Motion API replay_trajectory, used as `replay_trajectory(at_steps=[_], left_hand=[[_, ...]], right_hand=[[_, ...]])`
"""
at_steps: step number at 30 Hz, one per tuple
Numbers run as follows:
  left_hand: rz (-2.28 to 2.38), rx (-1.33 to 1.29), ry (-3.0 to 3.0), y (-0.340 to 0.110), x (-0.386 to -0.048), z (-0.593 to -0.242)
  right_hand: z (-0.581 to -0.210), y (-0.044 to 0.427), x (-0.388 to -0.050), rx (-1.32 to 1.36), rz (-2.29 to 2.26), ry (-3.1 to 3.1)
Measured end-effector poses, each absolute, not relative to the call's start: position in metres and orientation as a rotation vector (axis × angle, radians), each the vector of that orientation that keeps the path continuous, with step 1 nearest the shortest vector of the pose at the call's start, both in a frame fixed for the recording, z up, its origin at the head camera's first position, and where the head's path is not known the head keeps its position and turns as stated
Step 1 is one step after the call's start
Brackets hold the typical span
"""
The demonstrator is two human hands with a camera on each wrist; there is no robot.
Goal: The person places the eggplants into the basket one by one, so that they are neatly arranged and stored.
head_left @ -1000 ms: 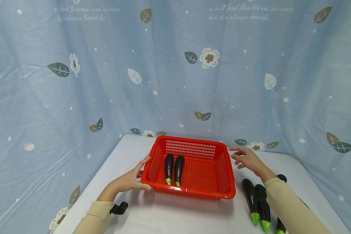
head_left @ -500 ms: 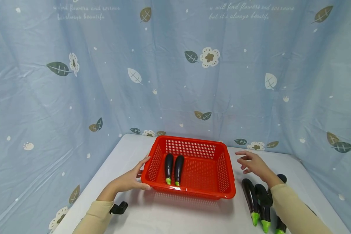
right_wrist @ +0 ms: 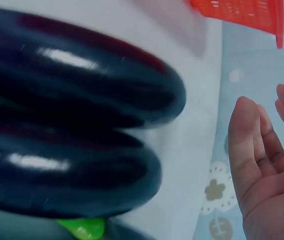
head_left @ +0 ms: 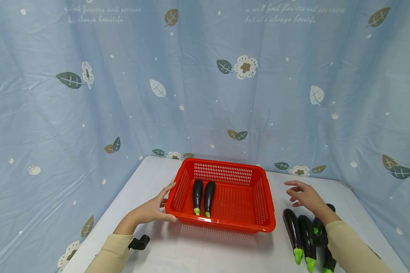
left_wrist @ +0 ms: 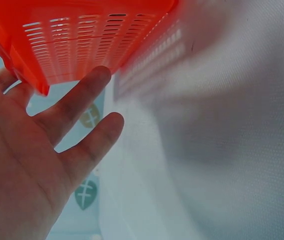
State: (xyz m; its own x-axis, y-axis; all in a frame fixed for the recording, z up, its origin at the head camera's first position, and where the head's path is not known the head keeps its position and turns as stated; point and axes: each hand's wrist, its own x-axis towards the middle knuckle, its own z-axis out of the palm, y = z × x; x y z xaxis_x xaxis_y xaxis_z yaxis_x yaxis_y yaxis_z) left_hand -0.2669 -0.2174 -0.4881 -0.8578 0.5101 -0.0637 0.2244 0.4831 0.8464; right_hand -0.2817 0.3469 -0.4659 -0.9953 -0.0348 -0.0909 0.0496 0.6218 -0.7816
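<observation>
A: How much room is there around the red basket (head_left: 235, 201)?
B: Its back rim stands near the far edge of the white table (head_left: 208, 254). A strip of tabletop separates its right rim from four loose eggplants (head_left: 292, 233); a broader stretch lies in front.
A: And the hands?
B: The left hand (head_left: 152, 210) grips the basket's left end, thumb by the front corner. The right hand (head_left: 304, 197) hangs in the air to the basket's right, released, its fingers loosely bent.
A: What about the setting?
B: The tabletop has a fine texture and takes a soft shadow before the basket. A blue curtain (head_left: 198, 94), printed with leaves, flowers and pale lettering, hangs behind the basket and to either side.
A: Anything in the way?
B: Inside the basket, two dark eggplants (head_left: 209, 197) lie side by side toward its left end, stems frontward. Right of it, a sleeved forearm (head_left: 355, 246) and a black device (head_left: 319, 240) partly cover the loose ones.
</observation>
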Motion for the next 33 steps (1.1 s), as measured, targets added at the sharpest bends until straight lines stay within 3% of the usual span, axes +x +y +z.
replay_trajectory(at_steps=[33], left_hand=[[1.322,0.604,2.431,-0.217,-0.267,-0.490]], right_hand=[[-0.482,0.410,-0.252,0.133,-1.291,2.847]])
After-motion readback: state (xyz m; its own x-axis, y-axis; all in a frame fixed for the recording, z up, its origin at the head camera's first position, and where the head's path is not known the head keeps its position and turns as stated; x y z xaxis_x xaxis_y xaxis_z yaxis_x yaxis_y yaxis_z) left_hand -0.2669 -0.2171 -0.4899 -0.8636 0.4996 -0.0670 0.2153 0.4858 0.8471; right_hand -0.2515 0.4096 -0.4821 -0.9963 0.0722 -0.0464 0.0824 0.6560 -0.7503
